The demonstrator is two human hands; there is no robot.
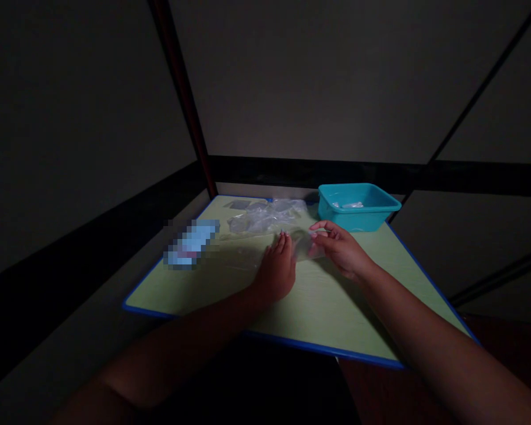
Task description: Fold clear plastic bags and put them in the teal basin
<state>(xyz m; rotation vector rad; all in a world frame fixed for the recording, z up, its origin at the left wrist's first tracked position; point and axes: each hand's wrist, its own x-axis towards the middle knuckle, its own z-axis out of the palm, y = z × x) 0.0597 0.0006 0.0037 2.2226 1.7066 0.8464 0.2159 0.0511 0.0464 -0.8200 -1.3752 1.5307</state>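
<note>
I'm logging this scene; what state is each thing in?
Clear plastic: edge lifted
Left hand: resting on clear plastic, fingers extended
Right hand: pinching clear plastic
Plastic pile: crumpled, loosely heaped
Teal basin: upright, uncovered, pale contents inside
Blue item: pixelated, state unclear

Over by the wall point(318, 82), a tub point(358, 219) sits at the table point(336, 316)'s far right corner, small pieces point(353, 205) inside it. To its left lies a heap of plastic point(261, 218); an obscured item point(192, 244) rests by the left edge. Before the heap, a plastic sheet point(302, 247) runs from under the left hand point(278, 265) to the right hand point(340, 249).
</note>
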